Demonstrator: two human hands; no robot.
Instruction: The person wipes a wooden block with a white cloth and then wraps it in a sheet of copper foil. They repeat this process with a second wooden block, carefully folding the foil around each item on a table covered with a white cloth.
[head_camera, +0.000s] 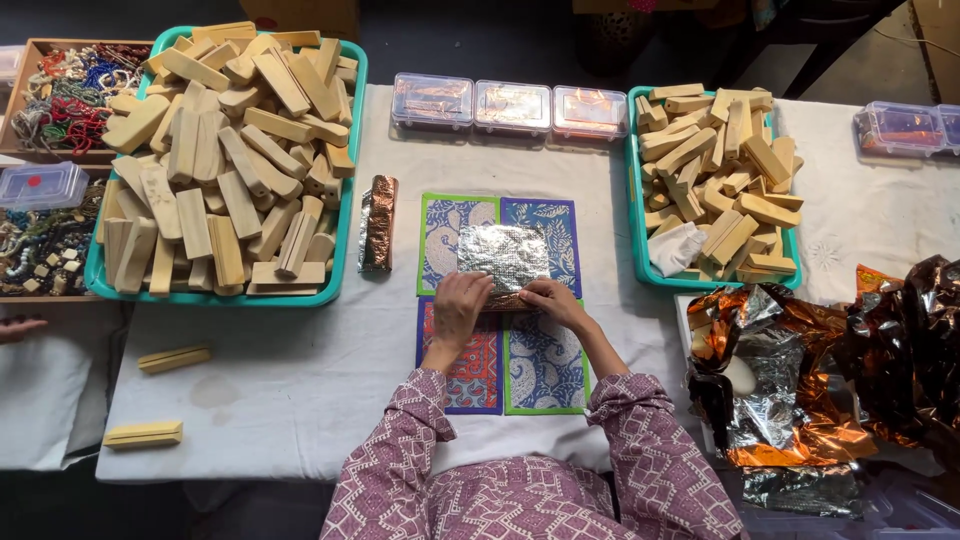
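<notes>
Fingers of both hands press the near edge of a silver foil sheet (503, 258), apparently folding it over something hidden beneath. Left hand (459, 306) lies flat with fingers together; right hand (548, 298) pinches the foil's near right corner. Foil rests on patterned mats (498, 300) at the middle of a white-clothed table (300, 370). One foil-wrapped block (377, 222) lies just left of the mats. Green trays of wooden blocks (220, 150) sit at both sides. Thin foil could tear or crease unevenly if pressed too hard.

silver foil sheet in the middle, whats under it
The silver foil sheet lies on patterned mats, both hands pressing its near edge. Anything wrapped beneath is hidden.
</notes>
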